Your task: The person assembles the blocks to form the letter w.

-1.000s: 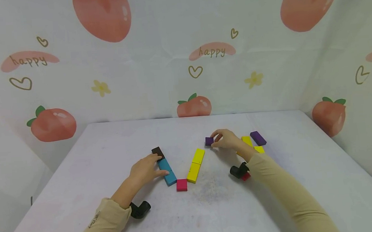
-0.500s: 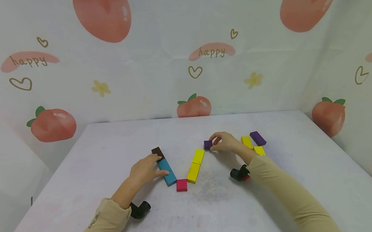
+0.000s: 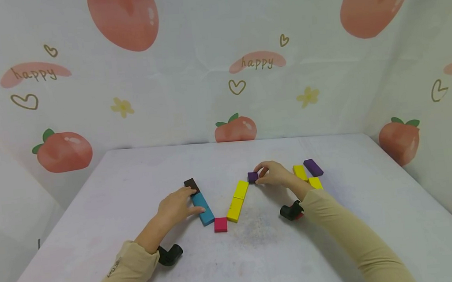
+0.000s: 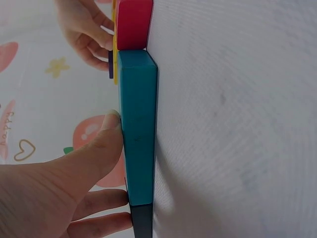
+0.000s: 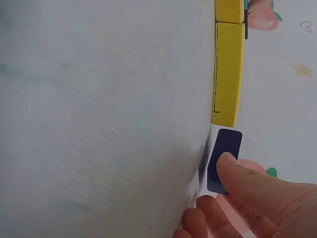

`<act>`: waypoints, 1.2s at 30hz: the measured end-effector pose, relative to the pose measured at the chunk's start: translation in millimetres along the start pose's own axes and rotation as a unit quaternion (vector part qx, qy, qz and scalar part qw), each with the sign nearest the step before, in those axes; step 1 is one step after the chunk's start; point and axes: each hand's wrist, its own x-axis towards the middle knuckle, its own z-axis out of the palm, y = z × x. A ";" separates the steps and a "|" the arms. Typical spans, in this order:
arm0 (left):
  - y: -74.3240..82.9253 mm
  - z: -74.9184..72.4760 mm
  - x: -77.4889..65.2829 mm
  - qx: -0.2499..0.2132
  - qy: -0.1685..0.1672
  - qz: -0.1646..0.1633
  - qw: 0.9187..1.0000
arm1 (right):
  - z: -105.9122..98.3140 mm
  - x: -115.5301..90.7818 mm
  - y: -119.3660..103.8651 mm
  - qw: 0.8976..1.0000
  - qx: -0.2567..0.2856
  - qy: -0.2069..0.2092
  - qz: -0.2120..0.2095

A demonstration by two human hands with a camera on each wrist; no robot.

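In the head view, my left hand (image 3: 174, 207) lies over a blue block (image 3: 202, 208) and a dark brown block (image 3: 190, 183) set end to end. Its thumb touches the blue block's top, with fingertips at the brown one. My right hand (image 3: 275, 174) pinches a small purple block (image 3: 251, 177) between thumb and fingers. In the right wrist view that purple block (image 5: 229, 139) is tilted, just off the end of a yellow block (image 5: 228, 74). Two yellow blocks (image 3: 238, 201) form a slanting row, and a red square block (image 3: 220, 225) sits between the rows' near ends.
Behind my right forearm lie two more yellow blocks (image 3: 299, 172) and a longer purple block (image 3: 313, 167). A red piece (image 3: 299, 216) is mostly hidden under the black right wrist camera (image 3: 289, 212). Another black wrist camera (image 3: 171, 254) hangs by the left sleeve.
My right hand has shifted slightly left and nearer with the purple block, bringing it close to the far end of the yellow row. The left hand stays in place.
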 end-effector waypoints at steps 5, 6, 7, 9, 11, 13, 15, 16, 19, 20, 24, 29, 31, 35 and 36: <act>1.1 -0.4 -0.1 0.002 -0.003 0.001 1.000 | 1.0 0.3 0.6 1.000 0.002 -0.003 0.002; 1.0 -0.1 -0.1 0.005 -0.003 0.001 1.000 | 1.2 0.3 0.7 1.000 0.002 -0.004 0.001; 0.9 0.0 0.0 0.005 -0.002 0.000 1.000 | 1.4 0.3 0.9 1.000 0.003 -0.005 0.000; 0.8 0.2 -0.2 0.011 -0.001 0.000 1.000 | 1.6 0.4 1.3 1.000 0.007 -0.007 0.000; 1.4 0.0 -0.4 0.015 0.000 0.000 1.000 | 2.0 0.6 1.9 1.000 0.009 -0.009 0.000; 1.7 0.0 -0.4 0.014 0.000 0.000 1.000 | 2.3 1.1 2.5 1.000 0.009 -0.008 0.001; 1.9 -0.1 -0.2 0.012 0.000 -0.001 1.000 | 2.8 1.5 2.8 1.000 0.010 -0.008 0.005; 1.7 0.0 0.1 0.012 -0.001 -0.001 1.000 | 2.9 1.7 2.9 1.000 0.009 -0.008 0.006; 1.7 0.0 0.5 0.005 -0.003 -0.003 1.000 | 3.2 1.8 2.5 1.000 0.009 -0.009 0.010; 1.4 0.3 0.6 0.006 -0.004 -0.004 1.000 | 3.3 1.7 2.3 1.000 0.007 -0.009 0.010; 1.6 0.0 0.3 0.005 -0.007 -0.005 1.000 | 3.8 0.9 1.8 1.000 0.004 -0.007 0.008; 2.1 -0.6 -0.4 0.010 -0.005 -0.002 1.000 | 4.3 0.0 1.7 1.000 0.002 -0.004 0.002; 2.3 -0.8 -0.3 0.011 -0.004 -0.001 1.000 | 4.2 -0.6 1.3 1.000 0.002 -0.003 -0.001; 2.1 -0.7 0.0 0.011 -0.002 0.001 1.000 | 4.2 -1.2 1.2 1.000 0.000 -0.001 -0.003; 2.1 -0.7 0.0 0.010 -0.002 0.002 1.000 | 4.2 -1.3 1.1 1.000 0.000 -0.001 -0.003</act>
